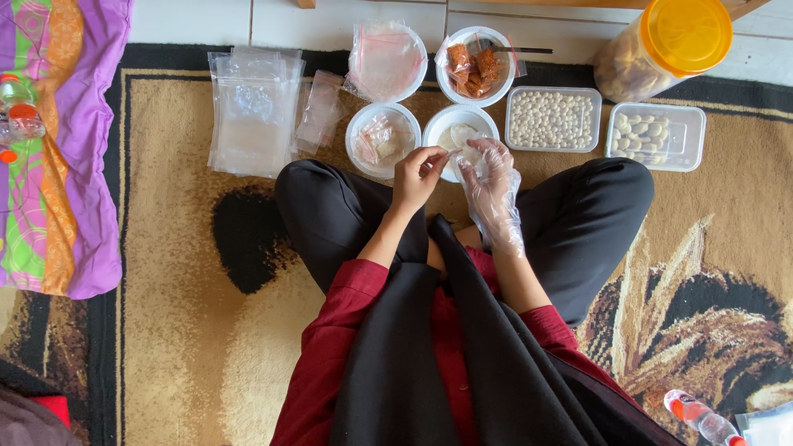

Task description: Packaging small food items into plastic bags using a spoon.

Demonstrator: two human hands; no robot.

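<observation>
On a brown patterned rug (178,272), I watch the bare left hand (415,177) and plastic-gloved right hand (491,180) pinch a small clear bag (467,154) together just above a white bowl (460,130), with a stack of empty bags (253,111) far left.

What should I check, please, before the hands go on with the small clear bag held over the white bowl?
1. Left hand pinches the small clear bag at its edge: ok.
2. Right hand wears a clear plastic glove: ok.
3. Bag is open: cannot tell, it is too small and clear.
4. White bowl sits right under the hands, within reach: ok.
5. Stack of spare clear bags lies on the carpet to the left: ok.
6. Two clear rectangular tubs of pale pieces stand uncovered: cannot tell, a clear lid would not show.
</observation>
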